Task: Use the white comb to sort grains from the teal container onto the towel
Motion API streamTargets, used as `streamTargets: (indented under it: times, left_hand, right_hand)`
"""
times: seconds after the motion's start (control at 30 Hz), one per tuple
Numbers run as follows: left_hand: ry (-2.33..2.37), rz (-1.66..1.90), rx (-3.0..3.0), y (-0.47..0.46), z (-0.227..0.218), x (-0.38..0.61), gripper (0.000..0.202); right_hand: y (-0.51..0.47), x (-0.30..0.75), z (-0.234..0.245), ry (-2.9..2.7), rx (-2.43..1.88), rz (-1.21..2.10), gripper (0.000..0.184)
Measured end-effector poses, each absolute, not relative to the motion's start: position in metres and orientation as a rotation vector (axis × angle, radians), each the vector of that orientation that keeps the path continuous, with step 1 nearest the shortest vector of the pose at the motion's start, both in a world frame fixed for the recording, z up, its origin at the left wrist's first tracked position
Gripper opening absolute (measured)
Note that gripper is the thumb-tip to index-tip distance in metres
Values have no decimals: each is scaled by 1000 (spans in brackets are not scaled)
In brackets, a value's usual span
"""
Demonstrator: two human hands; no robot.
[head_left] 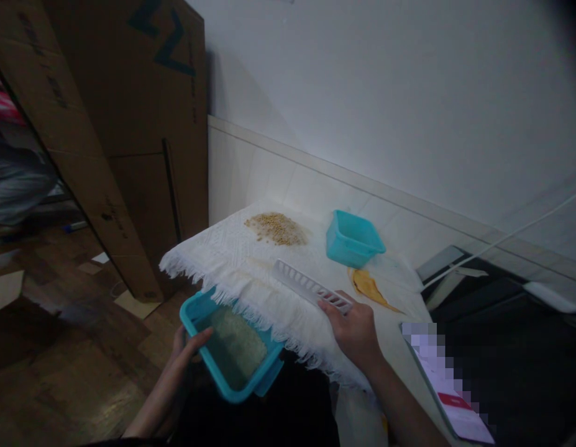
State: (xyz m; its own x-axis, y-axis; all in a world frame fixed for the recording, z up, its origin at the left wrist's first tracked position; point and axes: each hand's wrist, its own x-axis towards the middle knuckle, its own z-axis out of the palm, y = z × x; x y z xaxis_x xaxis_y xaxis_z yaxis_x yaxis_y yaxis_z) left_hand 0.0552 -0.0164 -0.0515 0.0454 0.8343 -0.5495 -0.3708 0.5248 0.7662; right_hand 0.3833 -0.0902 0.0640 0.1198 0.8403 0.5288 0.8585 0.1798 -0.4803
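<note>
My left hand (pixel 187 354) grips the rim of a turquoise plastic bin (pixel 217 375), thumb over the edge. Pale grains that look like rice (pixel 238 341) cover part of its bottom. The bin is held just below the table's front edge, under the fringe of a white cloth (pixel 222 248). In my right hand (pixel 355 326) is a white slotted plastic strip (pixel 301 287), its far end low over the cloth. Whether it touches the cloth I cannot tell. Behind it lies a heap of yellowish beans (pixel 278 228) with paler grains at its right side.
A second turquoise bin (pixel 353 239) stands at the back near the wall. Beside it lies a flat yellow-orange piece (pixel 369 287). A tall cardboard box (pixel 143 118) rises at the left. On the right are a device with a lit screen (pixel 448 385) and a white cable (pixel 511 234).
</note>
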Motion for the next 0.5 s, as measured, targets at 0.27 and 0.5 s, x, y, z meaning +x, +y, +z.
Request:
streamTargets:
  times: [0.27, 0.5]
  left_hand:
    - [1274, 884, 506, -28, -46, 62, 106]
    - [1248, 855, 522, -31, -33, 60, 100]
  right_hand:
    - [-118, 356, 57, -1725, -1515, -177, 31]
    - [-131, 347, 56, -1775, -1441, -108, 30]
